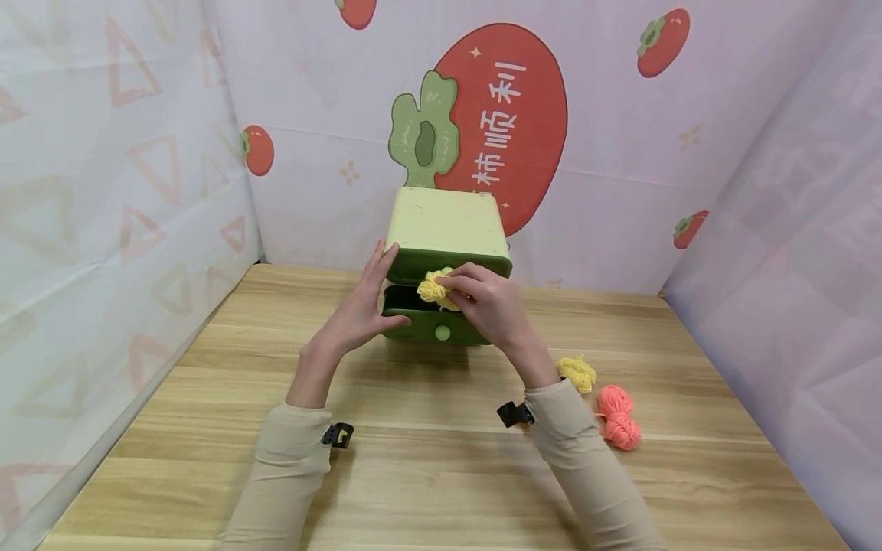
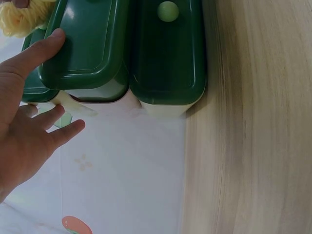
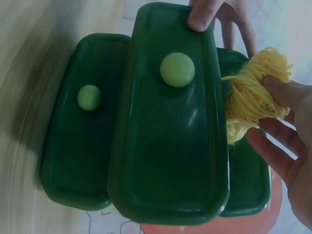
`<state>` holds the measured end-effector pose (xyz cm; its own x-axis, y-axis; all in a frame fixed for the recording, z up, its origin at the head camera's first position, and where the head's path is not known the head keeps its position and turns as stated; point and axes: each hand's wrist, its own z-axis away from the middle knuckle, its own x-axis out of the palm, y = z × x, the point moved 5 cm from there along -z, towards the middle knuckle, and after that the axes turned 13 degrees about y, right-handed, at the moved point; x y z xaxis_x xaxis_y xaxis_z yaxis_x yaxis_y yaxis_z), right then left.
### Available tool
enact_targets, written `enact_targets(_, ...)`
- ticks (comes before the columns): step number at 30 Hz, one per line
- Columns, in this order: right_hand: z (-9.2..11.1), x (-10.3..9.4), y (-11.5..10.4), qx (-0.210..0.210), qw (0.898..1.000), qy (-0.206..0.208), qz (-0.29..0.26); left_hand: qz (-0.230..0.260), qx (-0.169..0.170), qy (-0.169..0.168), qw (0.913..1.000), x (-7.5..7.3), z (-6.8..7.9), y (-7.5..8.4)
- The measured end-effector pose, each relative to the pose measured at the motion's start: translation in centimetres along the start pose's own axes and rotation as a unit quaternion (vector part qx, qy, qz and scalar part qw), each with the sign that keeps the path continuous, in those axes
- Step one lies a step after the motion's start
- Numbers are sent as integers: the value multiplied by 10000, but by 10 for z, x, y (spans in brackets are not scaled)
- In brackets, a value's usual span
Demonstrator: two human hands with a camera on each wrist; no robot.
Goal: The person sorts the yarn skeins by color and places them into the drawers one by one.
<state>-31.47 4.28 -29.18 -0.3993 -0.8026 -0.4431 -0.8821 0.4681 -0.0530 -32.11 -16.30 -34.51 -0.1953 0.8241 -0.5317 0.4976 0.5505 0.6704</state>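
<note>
Protruding from right grip [image 1: 492,302]; yellow yarn [image 3: 249,97]

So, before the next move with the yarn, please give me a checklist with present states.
1. Middle drawer open: ok, pulled out.
2. Top drawer and bottom drawer closed: ok.
3. Left hand at the middle drawer: ok, thumb on its front.
4. Yellow yarn bundle secure: ok, pinched by the right hand.
5. Bundle fully inside: not ok, held at the opening.
6. Drawer contents: cannot tell, mostly hidden.
</note>
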Motion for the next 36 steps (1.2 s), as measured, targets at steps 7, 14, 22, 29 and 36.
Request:
enact_targets(7, 0, 16, -3, 182, 9989, -408, 144, 15, -35, -26, 10000, 0, 0, 0)
enact_targets(14, 3, 27, -5, 272, 9956, -859, 266, 43, 33, 1, 10000, 1, -1, 1)
enact_targets(22, 5, 31, -6, 358, 9931, -1056, 375, 38, 61, 13, 10000, 0, 0, 0)
enact_targets(29, 8, 27, -4, 638, 9919, -1097, 39, 69, 67, -11, 10000, -1, 0, 1)
enact_targets(36, 13, 14, 0, 671, 9924, -941, -414, 36, -14, -34, 10000, -2, 0, 2)
